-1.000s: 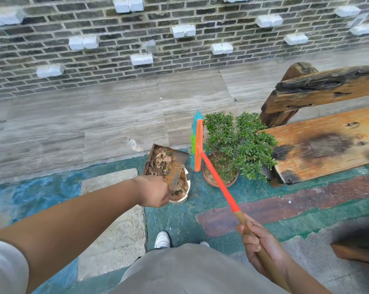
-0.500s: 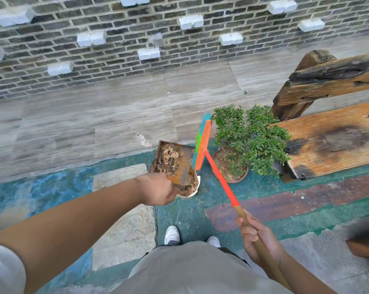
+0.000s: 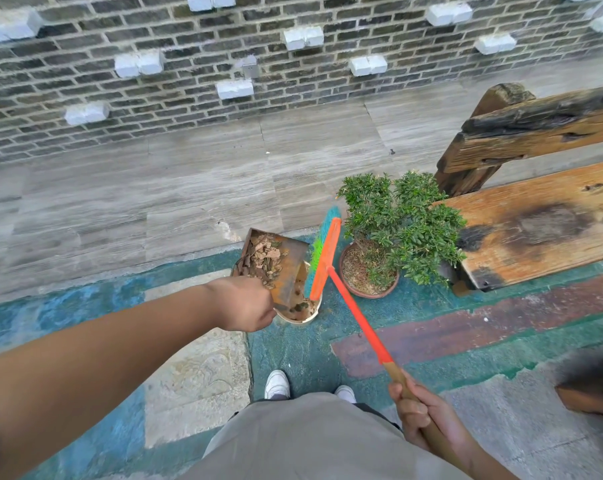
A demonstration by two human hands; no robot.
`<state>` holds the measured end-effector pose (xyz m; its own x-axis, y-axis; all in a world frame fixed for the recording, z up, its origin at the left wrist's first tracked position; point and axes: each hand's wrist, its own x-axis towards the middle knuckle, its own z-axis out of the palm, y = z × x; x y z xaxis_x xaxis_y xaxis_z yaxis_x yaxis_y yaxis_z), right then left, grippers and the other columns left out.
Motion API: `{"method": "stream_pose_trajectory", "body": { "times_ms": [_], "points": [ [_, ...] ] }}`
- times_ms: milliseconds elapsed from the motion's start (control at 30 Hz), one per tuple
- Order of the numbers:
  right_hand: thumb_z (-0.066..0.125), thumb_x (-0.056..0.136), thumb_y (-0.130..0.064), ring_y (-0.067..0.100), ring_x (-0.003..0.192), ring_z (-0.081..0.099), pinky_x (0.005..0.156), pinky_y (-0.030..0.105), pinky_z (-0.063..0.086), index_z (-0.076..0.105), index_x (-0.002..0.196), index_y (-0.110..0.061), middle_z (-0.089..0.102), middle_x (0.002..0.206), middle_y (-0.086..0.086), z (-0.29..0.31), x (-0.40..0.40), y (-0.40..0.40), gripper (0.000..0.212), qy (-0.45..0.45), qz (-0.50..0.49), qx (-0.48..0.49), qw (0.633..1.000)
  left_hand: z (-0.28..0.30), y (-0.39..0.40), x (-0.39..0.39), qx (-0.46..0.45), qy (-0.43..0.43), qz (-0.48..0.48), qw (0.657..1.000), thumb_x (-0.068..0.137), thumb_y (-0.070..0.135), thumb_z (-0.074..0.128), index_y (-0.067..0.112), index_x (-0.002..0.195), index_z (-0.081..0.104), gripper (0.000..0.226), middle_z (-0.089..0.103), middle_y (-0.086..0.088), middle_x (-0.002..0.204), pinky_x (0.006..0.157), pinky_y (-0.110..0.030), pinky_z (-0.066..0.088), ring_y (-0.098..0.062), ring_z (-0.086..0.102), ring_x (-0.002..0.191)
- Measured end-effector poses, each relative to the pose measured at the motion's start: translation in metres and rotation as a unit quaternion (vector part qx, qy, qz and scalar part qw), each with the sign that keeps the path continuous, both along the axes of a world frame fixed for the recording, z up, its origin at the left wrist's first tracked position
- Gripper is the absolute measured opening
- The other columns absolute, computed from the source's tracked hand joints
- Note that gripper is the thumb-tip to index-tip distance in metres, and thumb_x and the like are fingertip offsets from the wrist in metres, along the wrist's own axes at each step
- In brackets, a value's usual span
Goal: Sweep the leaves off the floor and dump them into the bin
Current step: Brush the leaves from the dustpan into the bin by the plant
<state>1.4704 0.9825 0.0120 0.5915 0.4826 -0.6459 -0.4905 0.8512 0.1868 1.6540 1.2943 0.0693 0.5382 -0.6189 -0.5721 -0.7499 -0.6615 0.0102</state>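
Note:
My left hand (image 3: 246, 303) grips the handle of a rusty metal dustpan (image 3: 286, 261), tilted over a small pale round bin (image 3: 302, 315) on the floor. Dry brown leaves (image 3: 262, 258) lie heaped in the pan's upper part, and some debris shows inside the bin. My right hand (image 3: 419, 415) grips the wooden end of an orange-handled broom (image 3: 360, 322). Its orange head with green and blue bristles (image 3: 322, 259) stands against the pan's right edge, above the bin.
A potted green shrub (image 3: 397, 223) stands just right of the bin. A weathered wooden bench (image 3: 542, 216) fills the right side. A brick wall (image 3: 293, 64) runs behind grey paving. My white shoes (image 3: 276, 384) stand on the green-painted floor below the bin.
The broom head has swung left from beside the plant to the dustpan's right edge. The dustpan has stayed tilted over the bin. The view has shifted slightly.

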Motion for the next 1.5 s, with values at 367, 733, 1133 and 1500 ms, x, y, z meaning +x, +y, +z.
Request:
{"method": "stream_pose_trajectory", "body": {
  "times_ms": [367, 733, 1133, 1500],
  "points": [
    [0.094, 0.024, 0.011, 0.000, 0.042, 0.016, 0.029, 0.007, 0.022, 0.078, 0.088, -0.002, 0.051, 0.063, 0.009, -0.003, -0.006, -0.002, 0.067, 0.000, 0.020, -0.023, 1.000, -0.003, -0.004, -0.033, 0.047, 0.013, -0.018, 0.999, 0.098, 0.034, 0.027, 0.009, 0.083, 0.064, 0.047, 0.066, -0.016, 0.084, 0.064, -0.035, 0.048, -0.029, 0.048, 0.064],
    [0.094, 0.026, 0.011, 0.000, 0.044, 0.018, 0.028, 0.009, 0.024, 0.066, 0.109, -0.006, 0.049, 0.066, 0.009, -0.015, -0.011, 0.003, 0.089, 0.025, 0.032, -0.060, 0.997, -0.022, -0.008, -0.072, 0.044, 0.038, -0.015, 0.998, 0.095, 0.030, 0.030, 0.014, 0.083, 0.062, 0.037, 0.068, -0.015, 0.086, 0.069, -0.037, 0.054, -0.035, 0.063, 0.075],
    [0.080, 0.062, 0.005, 0.001, 0.044, 0.021, 0.026, 0.011, 0.028, 0.056, 0.126, -0.012, 0.050, 0.068, 0.009, -0.028, -0.012, 0.007, 0.071, 0.053, 0.087, -0.135, 0.986, -0.022, -0.005, -0.073, 0.044, 0.045, 0.023, 0.998, 0.094, 0.029, 0.033, 0.014, 0.081, 0.064, 0.037, 0.068, -0.013, 0.082, 0.064, -0.036, 0.053, -0.029, 0.052, 0.063],
    [0.045, 0.085, -0.008, 0.004, 0.032, 0.035, 0.025, 0.012, 0.028, 0.057, 0.124, -0.014, 0.049, 0.066, 0.009, -0.032, -0.020, 0.008, 0.041, 0.058, 0.092, -0.182, 0.977, -0.007, -0.009, -0.071, 0.063, 0.061, 0.021, 0.996, 0.091, 0.026, 0.035, 0.014, 0.082, 0.066, 0.034, 0.065, -0.013, 0.081, 0.066, -0.039, 0.055, -0.033, 0.058, 0.069]
  ]
}}
